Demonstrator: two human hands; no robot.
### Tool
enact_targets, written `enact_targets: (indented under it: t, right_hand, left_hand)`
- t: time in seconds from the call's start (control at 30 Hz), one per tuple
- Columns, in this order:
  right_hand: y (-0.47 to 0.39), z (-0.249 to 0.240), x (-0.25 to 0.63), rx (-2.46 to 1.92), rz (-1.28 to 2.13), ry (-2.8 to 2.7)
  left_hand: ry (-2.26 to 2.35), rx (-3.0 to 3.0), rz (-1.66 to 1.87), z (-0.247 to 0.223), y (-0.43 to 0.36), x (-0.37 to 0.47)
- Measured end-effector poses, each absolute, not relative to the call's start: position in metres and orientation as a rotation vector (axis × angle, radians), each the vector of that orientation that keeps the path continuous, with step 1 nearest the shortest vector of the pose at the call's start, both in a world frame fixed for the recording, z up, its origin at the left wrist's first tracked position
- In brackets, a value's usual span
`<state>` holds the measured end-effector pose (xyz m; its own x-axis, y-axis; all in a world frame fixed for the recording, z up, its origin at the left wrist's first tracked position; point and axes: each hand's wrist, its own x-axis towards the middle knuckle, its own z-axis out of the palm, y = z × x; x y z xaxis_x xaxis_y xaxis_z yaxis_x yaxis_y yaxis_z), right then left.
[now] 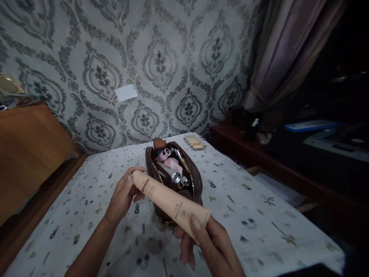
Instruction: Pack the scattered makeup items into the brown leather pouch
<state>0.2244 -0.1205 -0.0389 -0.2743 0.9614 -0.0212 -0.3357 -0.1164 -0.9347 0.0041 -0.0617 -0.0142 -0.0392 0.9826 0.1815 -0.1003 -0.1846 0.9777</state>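
A beige squeeze tube (167,200) with printed lettering lies slantwise between my hands, above the near side of a cosmetic bag. My left hand (125,192) grips its upper left end, thumb on top. At the lower right end, my right hand (211,242) pinches it with the thumb across the front; some fingers hang below. Behind the tube stands the brown cosmetic bag (197,177), unzipped at the top. Inside are a pink round item (170,162), silver-capped containers (175,177) and a gold-and-brown stick (183,159). The tube hides part of the bag's front.
The bag rests on a table with a patterned white cloth (248,223). A blurred yellowish item (195,142) lies near the back edge. Wooden furniture (31,154) stands left; a dark red surface (245,150) with objects runs along the right, below a curtain (288,50).
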Motion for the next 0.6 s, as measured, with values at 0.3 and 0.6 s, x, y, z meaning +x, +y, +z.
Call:
enact_targets:
  t: [0.3,0.6]
  right_hand:
    - [-0.12,-0.042,0.24,-0.836,1.635,-1.027]
    - [-0.075,-0.011,0.272,-0.817,1.268,-1.105]
  left_hand:
    - [1.07,1.311,1.436,-0.018,-0.06,0.016]
    - [1.107,1.496,1.439,-0.009,-0.05,0.017]
